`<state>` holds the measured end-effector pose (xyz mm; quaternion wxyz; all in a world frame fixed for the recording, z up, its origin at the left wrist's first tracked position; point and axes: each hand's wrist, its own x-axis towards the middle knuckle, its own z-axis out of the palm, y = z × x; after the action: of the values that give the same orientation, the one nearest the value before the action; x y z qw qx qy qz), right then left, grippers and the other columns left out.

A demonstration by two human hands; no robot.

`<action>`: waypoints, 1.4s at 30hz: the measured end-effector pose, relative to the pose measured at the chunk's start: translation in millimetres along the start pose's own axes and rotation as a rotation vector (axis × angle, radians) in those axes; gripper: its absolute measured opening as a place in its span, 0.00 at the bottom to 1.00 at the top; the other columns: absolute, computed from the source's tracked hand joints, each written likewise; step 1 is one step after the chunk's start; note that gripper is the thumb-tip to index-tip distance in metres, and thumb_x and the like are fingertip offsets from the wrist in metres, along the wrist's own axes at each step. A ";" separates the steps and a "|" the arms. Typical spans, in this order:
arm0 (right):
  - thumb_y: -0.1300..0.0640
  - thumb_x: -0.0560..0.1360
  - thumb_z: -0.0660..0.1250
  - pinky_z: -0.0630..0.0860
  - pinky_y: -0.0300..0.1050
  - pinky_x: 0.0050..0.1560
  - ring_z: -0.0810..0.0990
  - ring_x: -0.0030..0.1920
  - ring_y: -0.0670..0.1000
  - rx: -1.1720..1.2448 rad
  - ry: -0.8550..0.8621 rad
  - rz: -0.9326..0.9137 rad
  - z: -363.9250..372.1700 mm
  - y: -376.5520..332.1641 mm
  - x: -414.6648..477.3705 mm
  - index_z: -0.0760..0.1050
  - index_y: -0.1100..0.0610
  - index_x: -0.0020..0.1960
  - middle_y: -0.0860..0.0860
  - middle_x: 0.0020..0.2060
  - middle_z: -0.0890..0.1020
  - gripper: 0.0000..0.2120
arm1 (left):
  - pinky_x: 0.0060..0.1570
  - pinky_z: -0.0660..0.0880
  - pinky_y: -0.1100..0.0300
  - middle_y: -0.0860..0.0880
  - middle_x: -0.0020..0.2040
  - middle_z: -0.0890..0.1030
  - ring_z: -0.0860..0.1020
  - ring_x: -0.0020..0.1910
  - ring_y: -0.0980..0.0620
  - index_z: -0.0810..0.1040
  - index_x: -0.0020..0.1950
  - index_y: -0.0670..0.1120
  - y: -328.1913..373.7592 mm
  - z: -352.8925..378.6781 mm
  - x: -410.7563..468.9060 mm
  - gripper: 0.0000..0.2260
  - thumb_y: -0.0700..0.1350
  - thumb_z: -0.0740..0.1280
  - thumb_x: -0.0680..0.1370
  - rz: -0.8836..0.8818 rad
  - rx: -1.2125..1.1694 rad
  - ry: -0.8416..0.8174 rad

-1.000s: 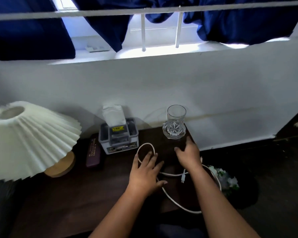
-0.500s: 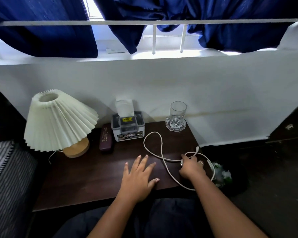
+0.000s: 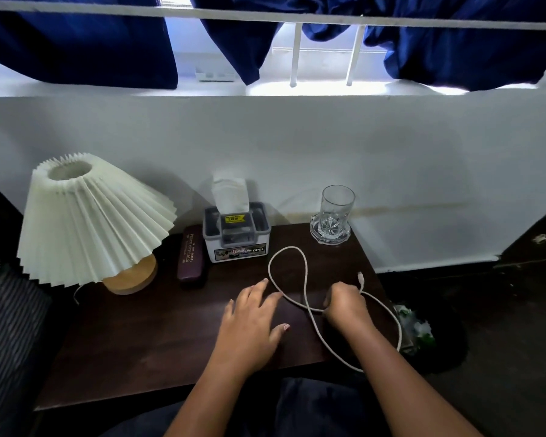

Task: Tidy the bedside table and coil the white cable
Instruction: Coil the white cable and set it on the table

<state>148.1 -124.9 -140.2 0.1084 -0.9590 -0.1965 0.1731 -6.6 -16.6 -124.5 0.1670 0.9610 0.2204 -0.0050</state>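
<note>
desk: dark wood, set against a white wall. cable: white, uncoiled, lying on the right half of the desk. one open loop reaches back toward the tissue box and the glass, touching neither. the strands cross just left of the right hand. one strand runs forward over the desk's front edge, curves under the right forearm and comes back up along the desk's right edge. right hand: fingers curled round the cable close to its plug, which sticks out beyond the knuckles. left hand: released, palm down, fingers spread flat on the desk, fingertips just beside the loop; contact with the cable cannot be confirmed. rear row, left to right: lamp with pleated shade, maroon case, tissue box, glass upright on a clear coaster. blue curtains hang above the wall.
</note>
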 end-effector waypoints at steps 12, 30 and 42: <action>0.65 0.66 0.74 0.74 0.40 0.47 0.76 0.42 0.45 0.896 -0.352 -0.601 -33.3 -72.7 -58.7 0.77 0.52 0.57 0.54 0.43 0.80 0.21 | 0.42 0.76 0.63 0.42 0.43 0.81 0.79 0.42 0.49 0.76 0.51 0.40 -2.0 -51.3 2.5 0.09 0.44 0.62 0.78 -0.304 -1.284 0.263; 0.62 0.75 0.62 0.76 0.49 0.39 0.79 0.36 0.58 0.571 0.369 -0.380 -54.6 -69.7 -20.9 0.77 0.54 0.44 0.53 0.34 0.80 0.06 | 0.24 0.62 0.70 0.51 0.33 0.74 0.66 0.25 0.61 0.76 0.52 0.45 -25.7 -99.5 -7.1 0.10 0.36 0.57 0.80 -0.131 -1.430 0.344; 0.42 0.75 0.62 0.73 0.50 0.41 0.80 0.49 0.63 0.069 0.196 -0.528 -29.6 -99.8 -45.9 0.69 0.51 0.51 0.57 0.47 0.83 0.13 | 0.18 0.65 0.72 0.53 0.28 0.72 0.67 0.19 0.61 0.78 0.56 0.42 -19.6 -113.6 -12.9 0.12 0.44 0.60 0.76 0.023 -2.208 0.108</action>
<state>85.7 -58.3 -72.3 0.2009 -0.8824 -0.4222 0.0521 -33.9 31.2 -22.4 0.9231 0.2845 0.1017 0.2378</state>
